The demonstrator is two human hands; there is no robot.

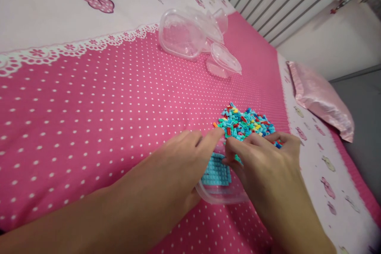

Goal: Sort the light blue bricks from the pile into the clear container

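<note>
A left hand [190,154] and a right hand [262,160] are at a light blue, bumpy plastic square [216,170].

On the pink bed cover with white dots [104,127], see-through plastic boxes [181,33] sit farther back. The left hand is bent at the left side of the square; its fingertips are hidden, so I cannot tell if it grips. The square is between the hands, at a see-through plastic tray with a rounded rim [218,198]. Just behind is a heap of tiny, colourful plastic bricks [244,122]. The right hand's thumb and pointing finger are close together by the square; I cannot tell if they pinch anything. A shiny pink pillow [321,97] lies far right.
</note>
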